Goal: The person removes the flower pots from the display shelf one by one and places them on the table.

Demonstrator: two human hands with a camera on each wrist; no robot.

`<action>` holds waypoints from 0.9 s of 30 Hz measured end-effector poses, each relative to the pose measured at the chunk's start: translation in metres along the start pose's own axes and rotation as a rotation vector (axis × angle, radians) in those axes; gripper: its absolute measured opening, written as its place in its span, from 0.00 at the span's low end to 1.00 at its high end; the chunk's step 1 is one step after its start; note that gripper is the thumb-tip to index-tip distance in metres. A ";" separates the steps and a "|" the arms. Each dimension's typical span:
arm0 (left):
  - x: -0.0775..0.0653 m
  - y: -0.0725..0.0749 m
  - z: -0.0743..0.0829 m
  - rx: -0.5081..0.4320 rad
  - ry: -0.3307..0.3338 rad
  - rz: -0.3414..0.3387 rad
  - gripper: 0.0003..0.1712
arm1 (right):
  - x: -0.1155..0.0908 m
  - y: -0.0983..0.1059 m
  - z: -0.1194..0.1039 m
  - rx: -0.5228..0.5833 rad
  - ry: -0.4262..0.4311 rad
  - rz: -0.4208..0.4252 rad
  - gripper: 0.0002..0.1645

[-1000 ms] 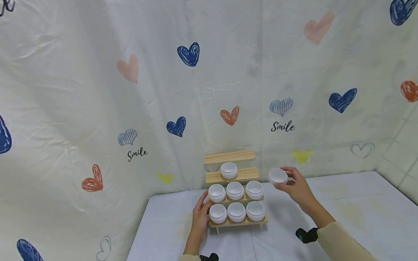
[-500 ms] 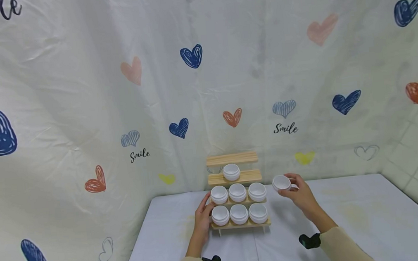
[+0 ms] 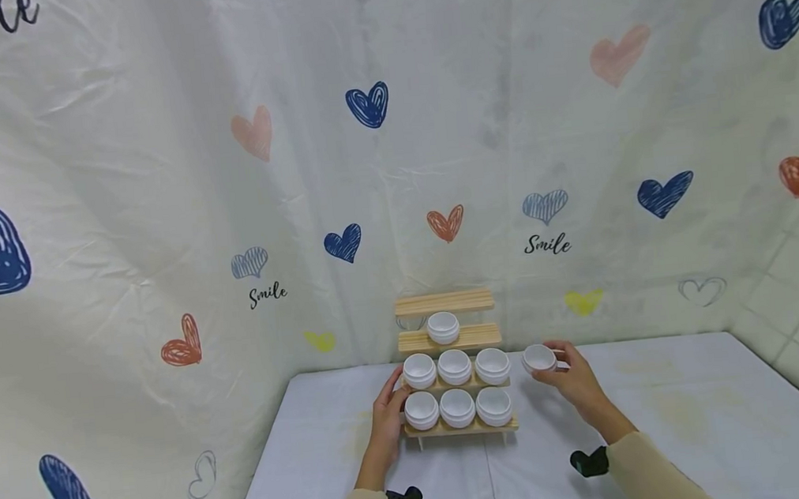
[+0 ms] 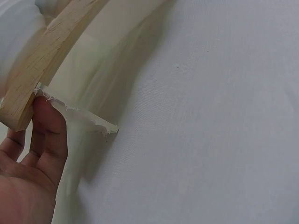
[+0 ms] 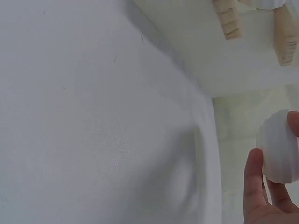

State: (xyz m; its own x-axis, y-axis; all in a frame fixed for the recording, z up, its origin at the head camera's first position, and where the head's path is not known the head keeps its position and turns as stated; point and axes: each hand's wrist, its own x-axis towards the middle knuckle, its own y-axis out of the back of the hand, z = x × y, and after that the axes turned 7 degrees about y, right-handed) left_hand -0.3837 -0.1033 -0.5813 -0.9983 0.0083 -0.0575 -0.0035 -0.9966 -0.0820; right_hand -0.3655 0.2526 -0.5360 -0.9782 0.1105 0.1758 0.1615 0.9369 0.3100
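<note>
A tiered wooden display stand [image 3: 444, 303] stands on the table with small white bowls on its steps. Three bowls fill the lowest step, three more the step above, and a single bowl [image 3: 443, 327] sits higher up; the top board carries none. My left hand [image 3: 384, 419] grips the stand's left side; in the left wrist view its thumb and fingers hold the end of a wooden board [image 4: 56, 42] beside a thin pale leg [image 4: 79, 112]. Right of the stand, my right hand [image 3: 578, 384] pinches a white bowl [image 3: 539, 358] in the air, thumb and fingers on its sides.
White cloth covers the table [image 3: 672, 432]. Behind it hangs a pale curtain [image 3: 477, 155] printed with hearts and "Smile" words, close to the stand's back. Each wrist wears a black device [image 3: 589, 462].
The right hand has lowered slightly with the bowl, staying to the right of the stand. The left hand keeps its grip, and the bowls on the steps stay put. The head view has shifted a little.
</note>
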 end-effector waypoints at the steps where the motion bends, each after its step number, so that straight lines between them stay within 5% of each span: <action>1: 0.000 0.000 0.000 -0.002 0.000 -0.001 0.30 | 0.001 0.000 0.001 0.000 0.001 -0.003 0.43; 27: -0.001 0.000 0.003 -0.001 -0.002 -0.011 0.31 | 0.028 -0.014 0.026 -0.042 -0.037 -0.017 0.42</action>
State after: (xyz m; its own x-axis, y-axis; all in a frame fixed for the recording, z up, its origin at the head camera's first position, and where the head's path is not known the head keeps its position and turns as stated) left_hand -0.3832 -0.1037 -0.5784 -0.9983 0.0192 -0.0549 -0.0145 -0.9964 -0.0837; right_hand -0.3989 0.2514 -0.5598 -0.9849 0.1076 0.1353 0.1493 0.9241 0.3518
